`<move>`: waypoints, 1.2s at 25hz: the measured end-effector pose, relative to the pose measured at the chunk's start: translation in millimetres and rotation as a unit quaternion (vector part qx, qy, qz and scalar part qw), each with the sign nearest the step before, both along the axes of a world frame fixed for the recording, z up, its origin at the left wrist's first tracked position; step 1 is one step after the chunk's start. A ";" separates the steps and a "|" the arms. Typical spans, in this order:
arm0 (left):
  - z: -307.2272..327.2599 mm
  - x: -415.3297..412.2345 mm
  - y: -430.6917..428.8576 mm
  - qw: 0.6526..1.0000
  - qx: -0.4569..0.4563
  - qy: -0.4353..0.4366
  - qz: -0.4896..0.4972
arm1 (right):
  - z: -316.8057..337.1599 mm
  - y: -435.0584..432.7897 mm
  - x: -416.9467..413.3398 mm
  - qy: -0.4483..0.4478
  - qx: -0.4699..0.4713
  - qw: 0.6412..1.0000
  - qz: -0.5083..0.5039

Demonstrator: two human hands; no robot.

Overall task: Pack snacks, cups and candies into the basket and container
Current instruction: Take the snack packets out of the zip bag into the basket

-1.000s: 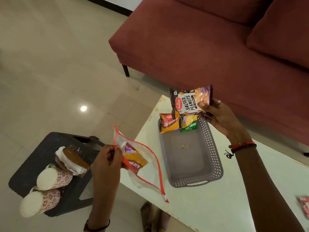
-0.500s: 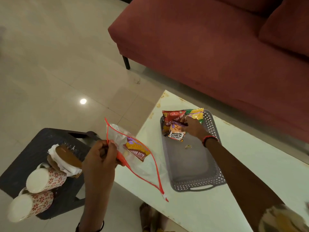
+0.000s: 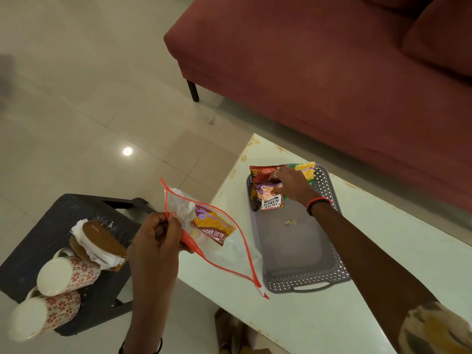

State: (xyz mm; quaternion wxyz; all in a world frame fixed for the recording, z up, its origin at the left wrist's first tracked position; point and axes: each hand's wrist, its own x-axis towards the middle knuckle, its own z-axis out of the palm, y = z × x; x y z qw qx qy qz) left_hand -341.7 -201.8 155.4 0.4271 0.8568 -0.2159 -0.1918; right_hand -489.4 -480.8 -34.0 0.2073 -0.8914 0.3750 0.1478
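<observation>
A grey plastic basket (image 3: 339, 270) lies on the white table (image 3: 383, 264). At its far end my right hand (image 3: 293, 186) rests on a salted peanuts packet (image 3: 268, 200), fingers touching its top edge. A red snack packet (image 3: 263, 172) and a yellow-green one (image 3: 306, 169) lie behind it. My left hand (image 3: 155, 241) pinches the red rim of a clear zip pouch (image 3: 229, 251), held over the table's near-left edge. Inside the pouch is an aloo bhujia packet (image 3: 213, 226).
A dark stool (image 3: 30, 241) at lower left carries two floral mugs (image 3: 67, 274) on their sides and brown discs with white paper (image 3: 99, 241). A maroon sofa (image 3: 319, 72) stands behind the table. My feet (image 3: 229, 333) show below the table edge.
My right hand brought the peanuts packet down from the air into the far end of the basket. The left hand kept holding the pouch.
</observation>
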 end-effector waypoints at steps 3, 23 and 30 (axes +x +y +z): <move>-0.3 -0.5 1.3 1.000 0.004 0.004 0.002 | -0.4 0.4 0.5 0.011 -0.036 0.999 0.015; -7.2 -16.1 13.0 1.000 0.017 -0.010 0.006 | 165.7 71.1 16.2 -0.315 0.027 0.907 -0.278; 2.5 -37.4 12.1 1.000 0.018 0.003 0.014 | 296.8 209.5 11.2 -0.165 0.291 0.933 -0.134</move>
